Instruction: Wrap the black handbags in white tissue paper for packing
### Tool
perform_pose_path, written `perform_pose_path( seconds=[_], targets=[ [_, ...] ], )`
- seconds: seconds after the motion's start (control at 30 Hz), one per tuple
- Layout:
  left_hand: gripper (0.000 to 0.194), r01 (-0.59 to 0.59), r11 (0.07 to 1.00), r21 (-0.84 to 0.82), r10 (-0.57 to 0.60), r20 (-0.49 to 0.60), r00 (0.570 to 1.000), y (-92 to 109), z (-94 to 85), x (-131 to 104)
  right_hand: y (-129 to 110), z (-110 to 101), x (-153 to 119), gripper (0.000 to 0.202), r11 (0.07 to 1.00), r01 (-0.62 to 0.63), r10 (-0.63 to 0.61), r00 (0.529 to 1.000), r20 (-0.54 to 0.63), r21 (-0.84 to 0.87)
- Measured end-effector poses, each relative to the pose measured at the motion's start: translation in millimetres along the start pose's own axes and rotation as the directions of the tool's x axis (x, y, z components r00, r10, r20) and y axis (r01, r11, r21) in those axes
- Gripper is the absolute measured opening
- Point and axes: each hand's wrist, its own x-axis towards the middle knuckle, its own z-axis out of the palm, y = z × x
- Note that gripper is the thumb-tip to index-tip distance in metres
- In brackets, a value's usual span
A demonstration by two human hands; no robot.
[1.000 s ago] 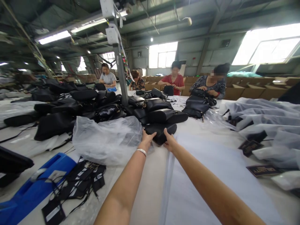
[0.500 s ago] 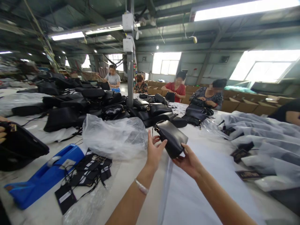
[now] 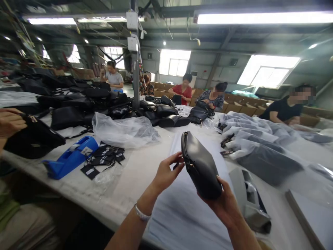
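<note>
A small black handbag is held up, tilted, over the white sheets on the table, its zipped top edge turned to the left. My right hand is closed around the bag's lower right end from beneath, thumb on its side. At the zipped edge, my left hand has its thumb and fingers pinched against the bag near the gold-coloured fittings. Exactly which bit those fingertips grip is partly hidden. White sheets lie under both hands.
Left of me are a blue tape dispenser, black tags and a clear plastic bag. Black handbags pile up behind. A grey dispenser and wrapped bags are at right. A co-worker's hand holds another bag; others sit opposite.
The view has swung right and down. The handbag has been turned so its zipped edge faces left, and is nearer to me. My left hand has moved onto that edge.
</note>
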Motion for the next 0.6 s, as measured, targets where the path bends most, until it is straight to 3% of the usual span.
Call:
perform_pose_path(
  seconds=[0.17,0.23,0.27,0.3,0.37,0.4,0.43,0.47,0.57,0.6],
  targets=[
    [0.022,-0.023,0.997,0.069,0.028,-0.079,0.997,52.3,12.6,-64.6,18.6,-31.8,-27.8,0.033,0.996,-0.086,0.084,0.995,0.057,0.037],
    [0.020,-0.105,0.987,0.119,0.109,-0.023,0.994,77.9,20.6,-89.3,27.2,-39.9,-32.7,0.030,0.991,-0.116,0.108,0.988,0.112,0.062],
    [0.021,-0.159,0.979,0.126,0.151,0.069,0.986,89.5,25.1,-100.0,31.4,-42.6,-34.5,0.029,0.989,-0.130,0.119,0.983,0.140,0.075],
    [0.024,-0.222,0.969,0.110,0.193,0.223,0.955,99.2,29.3,-108.9,35.3,-44.5,-36.0,0.031,0.985,-0.151,0.135,0.976,0.171,0.083],
    [0.034,-0.297,0.954,0.042,0.226,0.551,0.803,111.3,34.1,-120.5,41.7,-46.6,-38.8,0.041,0.975,-0.208,0.185,0.952,0.243,0.074],
    [0.041,-0.287,0.958,0.024,0.200,0.662,0.722,113.5,34.0,-123.0,44.2,-47.4,-40.3,0.047,0.970,-0.237,0.212,0.938,0.274,0.060],
    [0.048,-0.247,0.968,0.034,0.148,0.718,0.680,113.4,32.2,-123.4,46.1,-48.4,-41.7,0.050,0.964,-0.261,0.236,0.926,0.294,0.048],
    [0.051,-0.188,0.980,0.067,0.084,0.715,0.694,111.5,29.0,-122.1,47.6,-49.6,-43.0,0.048,0.961,-0.273,0.247,0.922,0.298,0.047],
    [0.039,0.013,0.991,0.133,-0.074,0.469,0.880,100.9,18.2,-112.8,51.4,-54.1,-45.6,0.035,0.957,-0.273,0.237,0.930,0.281,0.096],
    [0.035,0.052,0.991,0.119,-0.094,0.381,0.920,97.3,16.2,-109.9,52.8,-55.3,-45.9,0.033,0.956,-0.271,0.229,0.930,0.288,0.115]
  ],
)
